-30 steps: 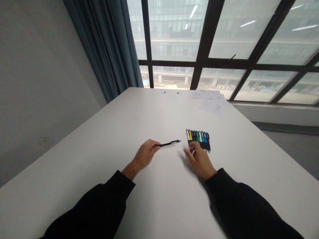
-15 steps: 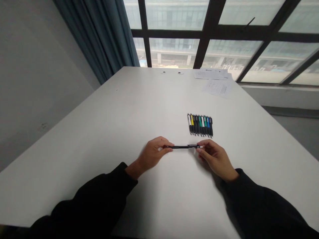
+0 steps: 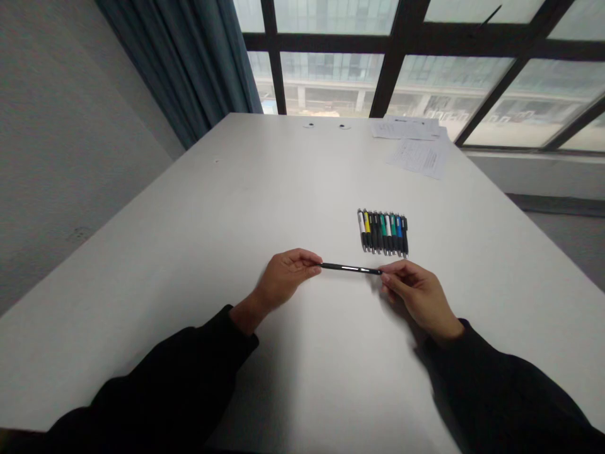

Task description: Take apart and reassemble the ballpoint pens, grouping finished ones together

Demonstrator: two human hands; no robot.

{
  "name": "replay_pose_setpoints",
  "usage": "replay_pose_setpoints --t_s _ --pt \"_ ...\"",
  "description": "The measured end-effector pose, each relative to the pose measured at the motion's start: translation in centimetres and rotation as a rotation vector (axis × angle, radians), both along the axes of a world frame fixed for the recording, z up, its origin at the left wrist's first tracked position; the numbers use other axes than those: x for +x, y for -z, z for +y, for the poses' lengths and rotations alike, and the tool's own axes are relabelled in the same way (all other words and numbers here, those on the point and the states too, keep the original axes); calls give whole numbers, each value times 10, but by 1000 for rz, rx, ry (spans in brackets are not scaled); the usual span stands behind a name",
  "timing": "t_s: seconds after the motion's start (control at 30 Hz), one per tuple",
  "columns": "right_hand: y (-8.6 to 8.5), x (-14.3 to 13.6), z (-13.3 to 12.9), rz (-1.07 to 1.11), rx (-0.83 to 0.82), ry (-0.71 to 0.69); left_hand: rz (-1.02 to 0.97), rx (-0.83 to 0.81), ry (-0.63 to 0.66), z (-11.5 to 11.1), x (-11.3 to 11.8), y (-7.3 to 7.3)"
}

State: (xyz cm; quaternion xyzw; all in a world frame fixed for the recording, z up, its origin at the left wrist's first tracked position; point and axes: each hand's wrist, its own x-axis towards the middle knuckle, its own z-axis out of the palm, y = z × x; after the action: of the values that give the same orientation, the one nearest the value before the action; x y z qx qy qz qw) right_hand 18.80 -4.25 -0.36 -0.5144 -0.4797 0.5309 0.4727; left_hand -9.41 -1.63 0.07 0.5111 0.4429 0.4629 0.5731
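Observation:
A black pen is stretched crosswise between my two hands above the white table. My left hand pinches its left end between thumb and fingers. At the other end, my right hand has thumb and fingertips closed on the tip of the pen. A pale strip shows along the barrel's side. Just beyond my right hand lies a row of several pens, set side by side, with white, yellow, black, green and blue barrels and dark grips.
Printed papers lie at the table's far right corner. Two small round fittings are set near the far edge, one being a dark-holed cap. Behind stand a dark-framed window and a blue curtain. A grey wall is at the left.
The pen has turned about its length: its clip no longer shows and a pale strip faces me. My hands have moved slightly apart, and the pen's right end tilts lower in view.

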Motion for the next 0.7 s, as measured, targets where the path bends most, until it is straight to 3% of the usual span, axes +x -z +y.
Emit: replay_pose_setpoints --t_s 0.7 --pt "-2 0 2 -7 -20 7 131 16 -43 1 -1 0"
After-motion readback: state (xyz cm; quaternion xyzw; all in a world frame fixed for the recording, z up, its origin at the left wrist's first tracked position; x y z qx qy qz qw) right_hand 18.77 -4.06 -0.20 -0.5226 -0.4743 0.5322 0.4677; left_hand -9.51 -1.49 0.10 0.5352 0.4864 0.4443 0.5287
